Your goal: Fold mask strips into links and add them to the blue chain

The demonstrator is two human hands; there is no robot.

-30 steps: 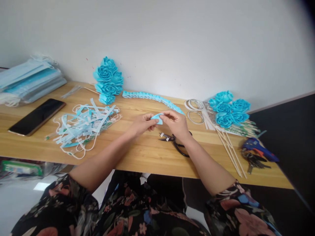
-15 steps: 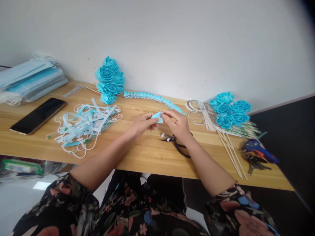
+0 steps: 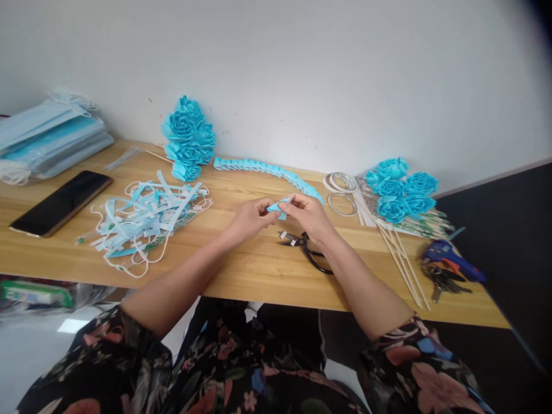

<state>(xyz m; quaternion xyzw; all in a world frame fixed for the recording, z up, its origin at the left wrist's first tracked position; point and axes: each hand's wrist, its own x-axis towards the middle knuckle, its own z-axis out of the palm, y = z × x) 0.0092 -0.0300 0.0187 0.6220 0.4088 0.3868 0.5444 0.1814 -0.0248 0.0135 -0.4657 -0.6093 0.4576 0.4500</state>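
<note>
Between my two hands is a small blue piece of mask fabric (image 3: 279, 206), creased and partly covered by fingers. My left hand (image 3: 254, 217) pinches its left side, while my right hand (image 3: 308, 215) grips the right side with thumb and fingertips. Black-handled scissors (image 3: 307, 248) lie on the table just below my right hand, partly hidden by the wrist, with small white scraps on the blades. Behind my hands, a curved row of folded blue pieces (image 3: 267, 168) runs along the table toward the wall.
At left are a stack of blue face masks (image 3: 52, 138), a phone (image 3: 62, 202) and a tangled pile of cut strips and ear loops (image 3: 150, 221). Blue fabric roses (image 3: 188, 135) stand by the wall; more roses (image 3: 399, 190), tape rolls (image 3: 342, 195), sticks (image 3: 401, 264) and a blue glue gun (image 3: 452, 259) sit right.
The blue fabric piece has been folded over between my fingers and shows a narrower shape. My right thumb has moved onto it. The whole view has shifted slightly.
</note>
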